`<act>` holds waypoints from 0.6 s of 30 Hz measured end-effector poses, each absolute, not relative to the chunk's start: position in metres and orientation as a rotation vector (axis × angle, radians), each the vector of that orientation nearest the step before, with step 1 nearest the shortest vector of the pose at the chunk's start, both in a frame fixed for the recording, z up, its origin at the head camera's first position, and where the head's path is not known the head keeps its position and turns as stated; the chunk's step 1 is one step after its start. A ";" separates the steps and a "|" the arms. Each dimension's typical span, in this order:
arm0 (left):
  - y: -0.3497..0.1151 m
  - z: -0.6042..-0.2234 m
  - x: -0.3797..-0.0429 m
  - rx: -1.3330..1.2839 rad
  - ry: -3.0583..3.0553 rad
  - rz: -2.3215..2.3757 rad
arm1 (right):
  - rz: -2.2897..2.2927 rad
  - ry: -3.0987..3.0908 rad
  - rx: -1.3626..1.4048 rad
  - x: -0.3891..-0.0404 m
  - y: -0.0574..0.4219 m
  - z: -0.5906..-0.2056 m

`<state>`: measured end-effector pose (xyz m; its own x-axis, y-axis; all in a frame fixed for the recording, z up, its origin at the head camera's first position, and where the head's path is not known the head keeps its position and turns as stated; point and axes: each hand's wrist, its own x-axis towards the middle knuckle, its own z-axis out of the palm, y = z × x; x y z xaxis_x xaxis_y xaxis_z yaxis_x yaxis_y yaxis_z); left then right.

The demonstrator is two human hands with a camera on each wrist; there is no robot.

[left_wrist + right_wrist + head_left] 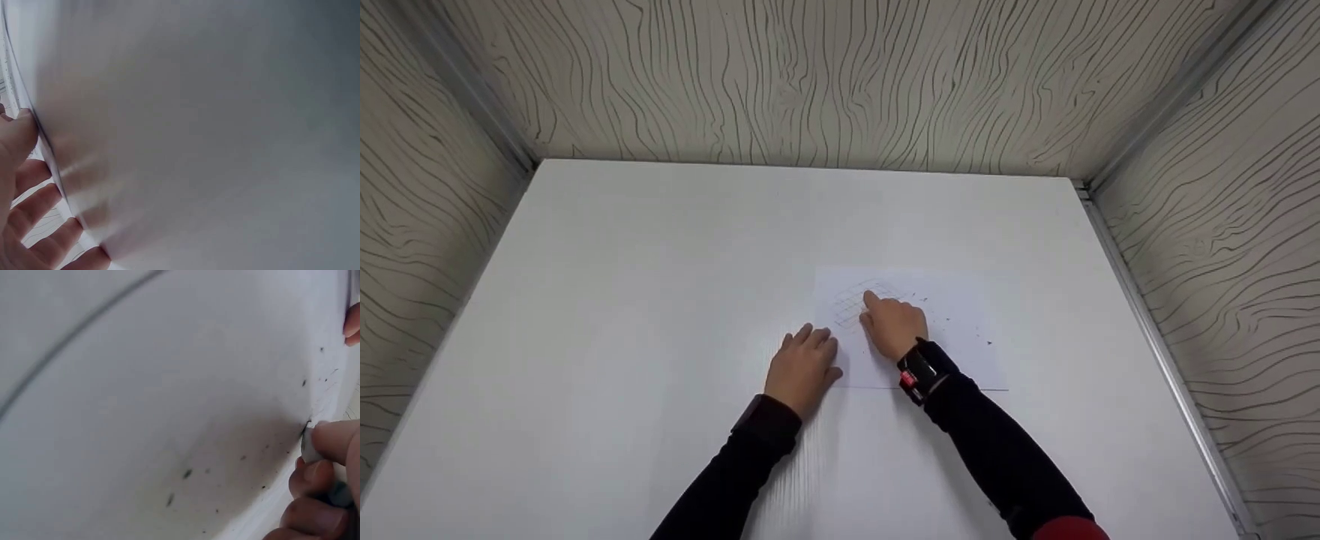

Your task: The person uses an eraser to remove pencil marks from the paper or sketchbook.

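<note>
A sheet of white paper [952,360] lies on the white table, with a pencilled crosshatch grid [850,306] on its upper left part. My right hand [896,326] is over the grid and pinches a whitish eraser [308,447] against the paper; in the head view the hand hides it. A bluish piece [340,494] shows between the curled fingers of that hand. Dark eraser crumbs [187,473] are scattered over the paper to the right of the grid. My left hand [802,367] rests with spread fingers at the paper's lower left edge.
The white table [660,247] reaches back to a wall [810,82] with a wood-grain line pattern. Similar panels stand at the left and right, and a metal rail [1170,360] runs along the table's right side.
</note>
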<state>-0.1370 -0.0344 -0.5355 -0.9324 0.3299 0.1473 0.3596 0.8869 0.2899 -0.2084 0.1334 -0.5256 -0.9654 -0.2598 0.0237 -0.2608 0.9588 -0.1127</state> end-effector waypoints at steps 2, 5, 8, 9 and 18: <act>-0.035 -0.535 -0.137 -0.546 -2.966 -0.484 | 0.205 -3.118 0.420 -0.208 0.131 -0.526; -0.035 -0.534 -0.138 -0.543 -2.960 -0.491 | 0.225 -3.145 0.429 -0.207 0.128 -0.528; -0.036 -0.535 -0.138 -0.527 -2.953 -0.487 | 0.238 -3.156 0.435 -0.207 0.127 -0.529; -0.036 -0.535 -0.138 -0.522 -2.954 -0.483 | 0.247 -3.162 0.434 -0.207 0.128 -0.528; -0.035 -0.536 -0.136 -0.523 -2.957 -0.487 | 0.295 -3.196 0.226 -0.215 0.141 -0.523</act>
